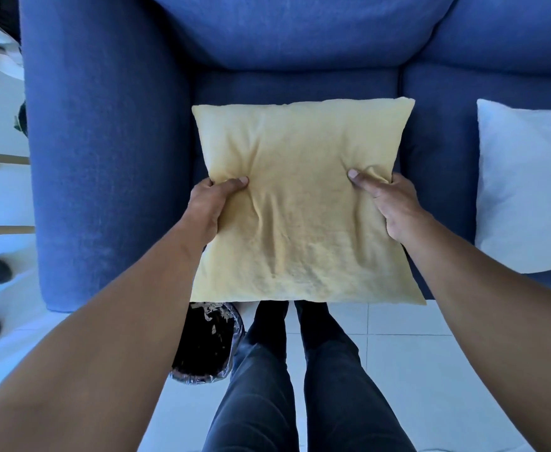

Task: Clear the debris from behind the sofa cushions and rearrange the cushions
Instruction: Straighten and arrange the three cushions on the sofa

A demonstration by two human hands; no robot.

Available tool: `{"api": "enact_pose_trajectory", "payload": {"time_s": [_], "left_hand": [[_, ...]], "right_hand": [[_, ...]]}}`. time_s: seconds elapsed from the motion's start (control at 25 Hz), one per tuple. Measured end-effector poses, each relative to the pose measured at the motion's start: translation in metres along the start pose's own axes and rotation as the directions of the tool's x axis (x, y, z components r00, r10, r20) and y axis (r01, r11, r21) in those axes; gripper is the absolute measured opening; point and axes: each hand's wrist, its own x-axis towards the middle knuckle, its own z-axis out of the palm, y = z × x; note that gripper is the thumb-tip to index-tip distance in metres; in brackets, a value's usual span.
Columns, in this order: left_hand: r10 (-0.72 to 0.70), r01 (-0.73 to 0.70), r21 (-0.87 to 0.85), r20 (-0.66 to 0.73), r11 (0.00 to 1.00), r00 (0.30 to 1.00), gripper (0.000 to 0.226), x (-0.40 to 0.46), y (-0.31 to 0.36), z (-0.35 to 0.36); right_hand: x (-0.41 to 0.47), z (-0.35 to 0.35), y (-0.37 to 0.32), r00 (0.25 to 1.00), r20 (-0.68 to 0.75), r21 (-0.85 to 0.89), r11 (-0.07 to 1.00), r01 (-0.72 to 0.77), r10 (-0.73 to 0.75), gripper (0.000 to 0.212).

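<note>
Yellow, creased cloth covers the square cushion (303, 203), held flat over the blue sofa (111, 158) seat, no long axis; both hands' fingers (235, 183) pinch its side edges.

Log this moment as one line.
left hand: holds yellow cushion | right hand: holds it too | white cushion: on sofa

two hands (207, 207), one yellow cushion (303, 203), one white cushion (525, 190), one blue sofa (111, 158), one lined bin (207, 344)
</note>
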Motion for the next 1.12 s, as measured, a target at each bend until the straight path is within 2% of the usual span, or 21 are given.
{"api": "enact_pose_trajectory", "payload": {"time_s": [0.2,0.48,0.56,0.68,0.76,0.96,1.12], "left_hand": [[0.108,-0.105,-0.055,0.066,0.993,0.992,0.051,-0.043,0.019,-0.007],[0.358,-0.345,-0.109,0.134,0.932,0.924,0.058,-0.109,0.092,-0.014],[0.414,-0.393,-0.152,0.138,0.907,0.900,0.062,-0.117,0.116,-0.016],[0.470,-0.441,-0.191,0.144,0.877,0.871,0.065,-0.119,0.152,-0.013],[0.496,-0.472,-0.178,0.126,0.863,0.859,0.065,-0.115,0.169,-0.011],[0.520,-0.505,-0.177,0.045,0.845,0.853,0.070,-0.079,0.200,-0.004],[0.456,-0.454,-0.097,-0.003,0.886,0.890,0.066,-0.034,0.208,0.002]], "right_hand": [[-0.035,-0.018,-0.019,0.993,0.057,0.159,0.983,0.094,-0.104,0.056],[-0.076,-0.045,-0.101,0.960,0.110,0.315,0.926,0.210,-0.256,0.076],[-0.081,-0.052,-0.128,0.940,0.141,0.335,0.908,0.251,-0.311,0.074],[-0.078,-0.059,-0.164,0.914,0.173,0.310,0.901,0.303,-0.367,0.063],[-0.072,-0.055,-0.185,0.906,0.172,0.274,0.903,0.332,-0.386,0.064],[-0.040,-0.037,-0.211,0.908,0.101,0.244,0.895,0.373,-0.406,0.054],[0.004,-0.017,-0.209,0.940,0.062,0.192,0.929,0.317,-0.334,0.051]]}}
